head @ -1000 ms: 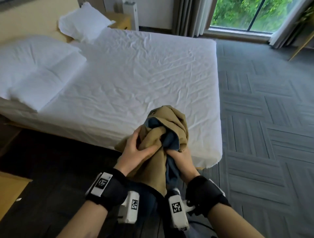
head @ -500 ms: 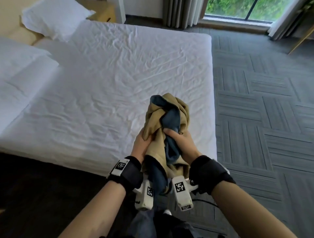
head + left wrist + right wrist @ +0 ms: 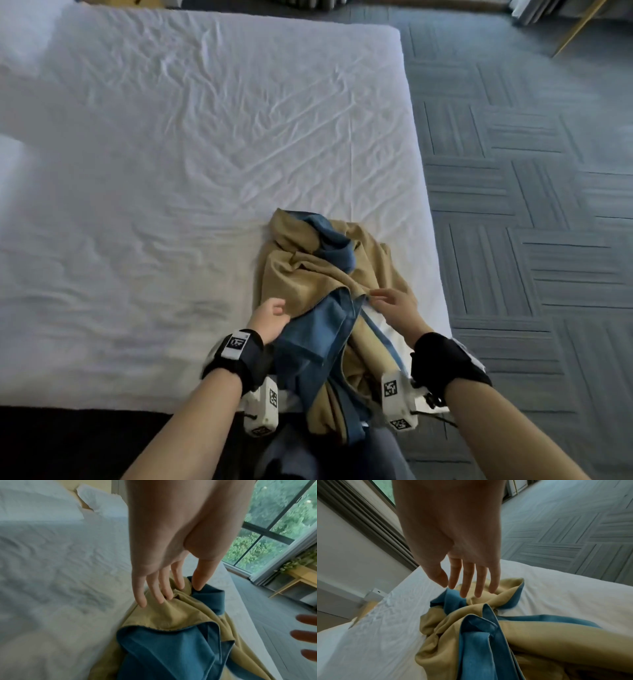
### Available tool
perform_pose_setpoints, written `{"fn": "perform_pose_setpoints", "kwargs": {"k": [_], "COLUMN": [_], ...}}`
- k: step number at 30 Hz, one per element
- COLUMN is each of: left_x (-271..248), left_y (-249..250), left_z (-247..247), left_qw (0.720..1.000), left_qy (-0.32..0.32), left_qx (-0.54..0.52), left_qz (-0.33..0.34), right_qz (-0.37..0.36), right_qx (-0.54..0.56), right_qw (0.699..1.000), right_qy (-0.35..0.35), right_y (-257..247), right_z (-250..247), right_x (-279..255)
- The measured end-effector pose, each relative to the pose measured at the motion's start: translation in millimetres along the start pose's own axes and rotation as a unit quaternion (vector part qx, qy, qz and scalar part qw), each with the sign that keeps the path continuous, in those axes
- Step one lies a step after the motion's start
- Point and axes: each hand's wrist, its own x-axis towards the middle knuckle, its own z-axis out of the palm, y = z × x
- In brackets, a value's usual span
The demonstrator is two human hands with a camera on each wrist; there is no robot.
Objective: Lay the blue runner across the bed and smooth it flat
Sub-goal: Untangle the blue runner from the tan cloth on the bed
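The runner (image 3: 318, 274), blue on one face and tan on the other, lies bunched in a heap on the near right corner of the white bed (image 3: 171, 154), with part of it hanging over the near edge. My left hand (image 3: 270, 318) hovers at the heap's left side with fingers straight, their tips just above the tan folds (image 3: 164, 609). My right hand (image 3: 390, 305) is at the heap's right side, fingers straight over the crumpled cloth (image 3: 471, 616). Neither hand holds anything.
White pillows (image 3: 96, 500) lie at the far left head of the bed. Grey patterned carpet (image 3: 531, 205) runs along the bed's right side. A window (image 3: 274, 524) and a wooden table (image 3: 298, 577) stand beyond the bed's far side. Dark floor lies below the near edge.
The bundled runner, gripped in both hands above the bed edge before, now lies dropped on the bed's near right corner. Both hands have let go and opened.
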Motion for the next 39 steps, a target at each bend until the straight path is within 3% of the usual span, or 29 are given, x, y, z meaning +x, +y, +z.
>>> {"fn": "perform_pose_setpoints", "kwargs": {"k": [4,9,15,21,26,31,35,39], "left_x": [28,65,105,138,152,155,158,165], "left_y": [-16,-36,-57,-71,-78,-60,-16,39], "left_z": [9,25,46,72,88,66,38,6], "left_qw": [0.999,0.992,0.983,0.975,0.943,0.94,0.947,0.933], "left_qy": [-0.019,0.014,0.025,-0.014,0.021,0.065,0.139,0.217], "left_qx": [0.032,0.123,0.18,0.197,0.327,0.334,0.284,0.272], "left_qz": [-0.017,-0.003,-0.027,-0.099,-0.053,0.005,0.049,0.096], "right_qz": [0.02,0.029,-0.029,0.0,-0.047,-0.066,-0.129,-0.211], "right_qx": [-0.019,-0.037,-0.128,-0.185,-0.28,-0.24,-0.215,-0.257], "right_qw": [1.0,0.998,0.991,0.975,0.952,0.956,0.961,0.943], "right_qy": [-0.015,-0.044,-0.021,-0.121,-0.115,-0.156,-0.113,0.013], "right_y": [9,18,38,64,73,48,16,-26], "right_z": [17,35,63,80,81,68,58,35], "right_x": [21,70,129,162,179,183,188,198]}}
